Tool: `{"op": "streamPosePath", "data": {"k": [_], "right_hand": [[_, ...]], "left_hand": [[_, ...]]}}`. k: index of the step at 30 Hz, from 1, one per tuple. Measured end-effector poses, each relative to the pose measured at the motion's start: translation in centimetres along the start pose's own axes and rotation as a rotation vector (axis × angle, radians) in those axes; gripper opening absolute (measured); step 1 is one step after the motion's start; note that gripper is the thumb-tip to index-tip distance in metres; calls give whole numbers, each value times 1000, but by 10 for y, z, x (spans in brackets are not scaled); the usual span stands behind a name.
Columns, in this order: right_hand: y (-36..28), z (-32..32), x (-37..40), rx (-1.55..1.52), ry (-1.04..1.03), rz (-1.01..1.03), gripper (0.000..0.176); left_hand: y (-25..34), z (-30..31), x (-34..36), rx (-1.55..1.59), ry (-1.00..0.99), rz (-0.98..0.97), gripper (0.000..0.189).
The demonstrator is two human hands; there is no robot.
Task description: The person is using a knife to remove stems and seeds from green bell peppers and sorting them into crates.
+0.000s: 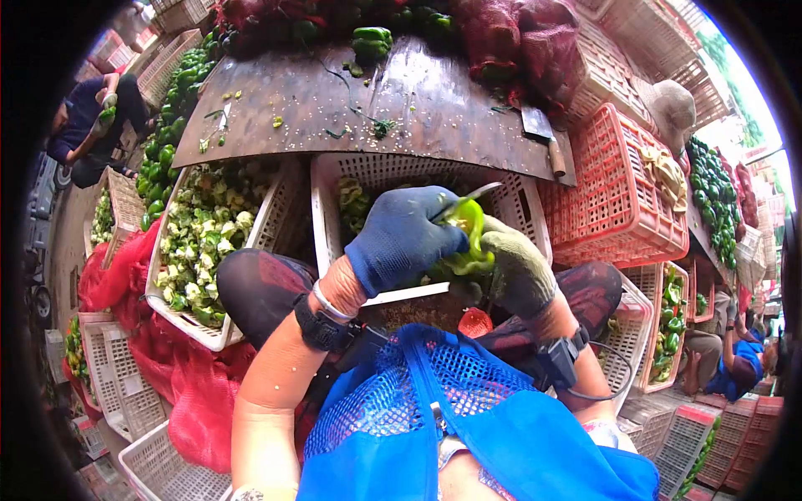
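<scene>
My left hand [405,238], in a blue glove, is closed around a small knife; its thin blade [483,191] points up and right across the top of a cut bell pepper. My right hand [518,265], in a grey-green glove, grips this light green bell pepper [474,238] from the right side. Pale inner flesh shows at its opening. Both hands are close together above a white plastic crate [324,225] between my knees. Some green pieces [354,204] lie inside that crate, and my hands hide much of it.
Ahead lies a wooden board [276,92] with scattered seeds, a whole green pepper [372,43] and a cleaver [537,123]. A crate of pepper cores [205,242] stands left, a red crate [614,196] right. Red mesh sacks [200,401] lie left. Co-workers sit at both sides.
</scene>
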State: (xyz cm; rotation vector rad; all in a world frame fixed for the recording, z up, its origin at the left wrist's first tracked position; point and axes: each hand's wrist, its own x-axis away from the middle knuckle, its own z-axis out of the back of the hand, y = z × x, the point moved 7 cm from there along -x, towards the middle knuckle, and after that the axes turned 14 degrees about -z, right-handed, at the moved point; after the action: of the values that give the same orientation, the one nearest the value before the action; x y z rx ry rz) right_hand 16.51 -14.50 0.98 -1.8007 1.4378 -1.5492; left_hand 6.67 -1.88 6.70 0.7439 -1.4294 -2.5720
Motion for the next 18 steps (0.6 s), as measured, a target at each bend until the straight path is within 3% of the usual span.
{"op": "streamPosePath", "data": {"k": [2, 3, 4, 6, 10, 12, 14, 16, 18], "right_hand": [[-7, -16, 15, -363, 42, 79, 81], [-13, -16, 25, -172, 204, 42, 98], [-12, -15, 25, 140, 352, 29, 94], [-14, -15, 22, 407, 449, 228, 85], [-9, -16, 19, 223, 245, 103, 71], [-14, -19, 19, 280, 168, 77, 66], [-14, -23, 19, 138, 79, -37, 63], [5, -17, 7, -190, -120, -106, 63], [6, -25, 6, -217, -144, -94, 66]], "left_hand": [[-8, -3, 4, -91, 106, 39, 24], [-13, -11, 12, -97, 156, 105, 25], [-16, -16, 19, -103, 208, 173, 25], [-15, -25, 24, -81, 190, 177, 30], [-24, -20, 32, 167, 159, 246, 32], [-25, -21, 39, 183, 149, 279, 30], [-20, -20, 43, 271, 127, 299, 28], [-15, -19, 48, 377, 111, 311, 28], [-3, -17, 46, 510, 112, 297, 34]]}}
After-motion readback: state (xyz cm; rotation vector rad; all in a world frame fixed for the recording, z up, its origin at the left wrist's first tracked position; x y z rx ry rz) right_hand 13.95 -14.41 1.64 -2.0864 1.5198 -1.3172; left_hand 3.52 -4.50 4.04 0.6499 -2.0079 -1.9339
